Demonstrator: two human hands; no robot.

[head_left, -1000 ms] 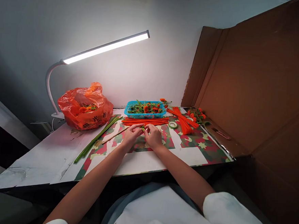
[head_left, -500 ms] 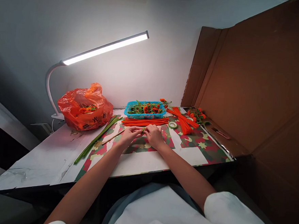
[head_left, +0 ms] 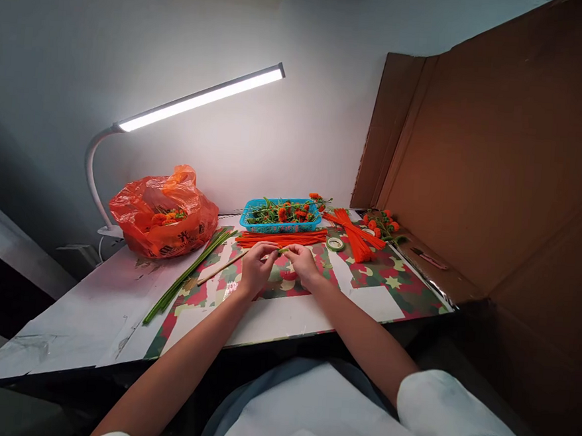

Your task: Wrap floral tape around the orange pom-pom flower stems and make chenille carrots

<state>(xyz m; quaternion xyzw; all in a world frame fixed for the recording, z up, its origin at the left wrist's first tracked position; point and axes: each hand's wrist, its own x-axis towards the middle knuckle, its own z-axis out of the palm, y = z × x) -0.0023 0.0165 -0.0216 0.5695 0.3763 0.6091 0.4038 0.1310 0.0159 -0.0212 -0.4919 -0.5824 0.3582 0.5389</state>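
Note:
Near the middle of the table, my left hand (head_left: 258, 263) and my right hand (head_left: 302, 261) meet with fingertips pinched on a small green piece (head_left: 283, 250), too small to make out fully. Just behind the hands lies a row of orange-red pipe cleaners (head_left: 289, 237). Close to the left hand a thin wooden stick (head_left: 220, 268) rests on the camouflage-patterned sheet (head_left: 367, 273). A roll of green tape (head_left: 335, 244) lies right of the hands. Farther right is a tied bundle of orange-red pipe cleaners (head_left: 357, 237).
A blue basket (head_left: 280, 228) of orange flowers and green stems stands at the back. On the left are green stems (head_left: 181, 282), an orange plastic bag (head_left: 164, 219) and a lit lamp (head_left: 204, 99). Orange flowers (head_left: 381, 223) and a cutter (head_left: 430, 258) lie right, by a cardboard wall (head_left: 474, 158).
My left hand has turned more upright, its fingers curling around the green piece. The right fingertips have shifted slightly, showing more of the green between the hands. The view has tilted slightly.

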